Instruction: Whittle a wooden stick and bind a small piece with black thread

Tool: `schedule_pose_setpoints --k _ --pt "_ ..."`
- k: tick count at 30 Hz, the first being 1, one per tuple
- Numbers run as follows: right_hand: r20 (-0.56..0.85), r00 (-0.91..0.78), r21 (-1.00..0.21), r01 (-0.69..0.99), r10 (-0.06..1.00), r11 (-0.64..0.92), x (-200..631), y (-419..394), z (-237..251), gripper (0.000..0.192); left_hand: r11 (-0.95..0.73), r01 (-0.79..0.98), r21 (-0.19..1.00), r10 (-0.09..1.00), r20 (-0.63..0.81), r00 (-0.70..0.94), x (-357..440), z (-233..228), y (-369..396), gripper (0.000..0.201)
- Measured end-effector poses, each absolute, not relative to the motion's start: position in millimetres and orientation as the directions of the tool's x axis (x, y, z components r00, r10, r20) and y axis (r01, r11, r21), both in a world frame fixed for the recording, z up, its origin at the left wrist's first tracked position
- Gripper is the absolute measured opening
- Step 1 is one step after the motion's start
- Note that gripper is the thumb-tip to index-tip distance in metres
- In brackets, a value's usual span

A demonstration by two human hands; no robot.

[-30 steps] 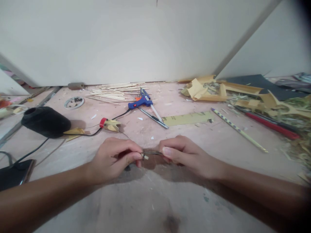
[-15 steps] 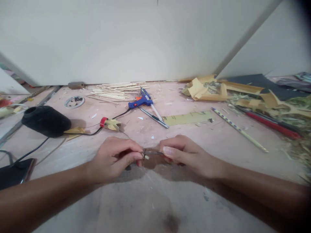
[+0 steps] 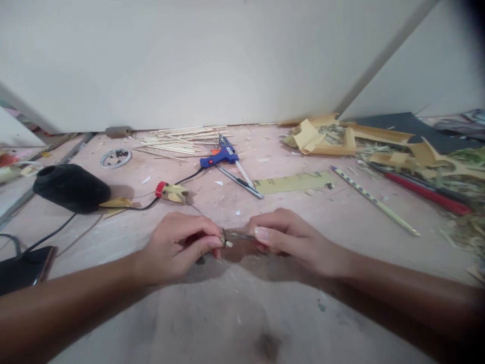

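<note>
Between the thumb and forefinger of my left hand [image 3: 185,237] is a thin pale stick [image 3: 229,244], its tip poking out to the right. Dark thread [image 3: 238,236] is looped about the stick near that tip and stretches across the gap to my right hand [image 3: 290,240]. My right thumb and forefinger are pinched on the thread. Most of the stick is hidden inside my left fingers. Behind my left hand lies a small cream piece with a red end [image 3: 172,192], a fine strand running from it toward that hand.
A black thread cone [image 3: 71,188] lies at left, above a phone [image 3: 28,268]. Farther back are thin sticks [image 3: 178,141], a blue glue gun [image 3: 220,158], a cutter knife [image 3: 240,182] and sandpaper [image 3: 291,182]. To the right are a dotted pencil [image 3: 373,199] and dry scraps [image 3: 326,141].
The thread between my hands has shifted slightly, showing a wider dark loop around the stick. Both hands keep their pinch and have barely moved.
</note>
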State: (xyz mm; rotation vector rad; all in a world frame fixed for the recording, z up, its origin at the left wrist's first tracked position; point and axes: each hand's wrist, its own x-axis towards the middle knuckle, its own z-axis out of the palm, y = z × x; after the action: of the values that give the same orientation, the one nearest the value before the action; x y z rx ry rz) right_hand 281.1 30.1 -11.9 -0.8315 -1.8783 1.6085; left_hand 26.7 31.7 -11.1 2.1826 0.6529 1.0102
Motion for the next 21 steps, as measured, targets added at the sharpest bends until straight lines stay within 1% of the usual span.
schedule_pose_setpoints --k 4,12,21 --pt "-0.008 -0.667 -0.991 0.107 0.745 0.085 281.0 30.3 -12.1 0.045 -0.667 0.168 0.726 0.663 0.475 0.579 27.2 -10.9 32.0 0.018" --pt "0.002 -0.675 -0.985 0.125 0.738 0.117 279.5 30.9 -11.4 0.047 -0.657 0.173 0.734 0.666 0.457 0.589 26.2 -11.9 32.1 0.018" --pt "-0.008 -0.673 -0.987 0.126 0.740 0.105 279.4 30.8 -11.7 0.047 -0.661 0.170 0.731 0.659 0.457 0.597 26.5 -10.9 32.8 0.019"
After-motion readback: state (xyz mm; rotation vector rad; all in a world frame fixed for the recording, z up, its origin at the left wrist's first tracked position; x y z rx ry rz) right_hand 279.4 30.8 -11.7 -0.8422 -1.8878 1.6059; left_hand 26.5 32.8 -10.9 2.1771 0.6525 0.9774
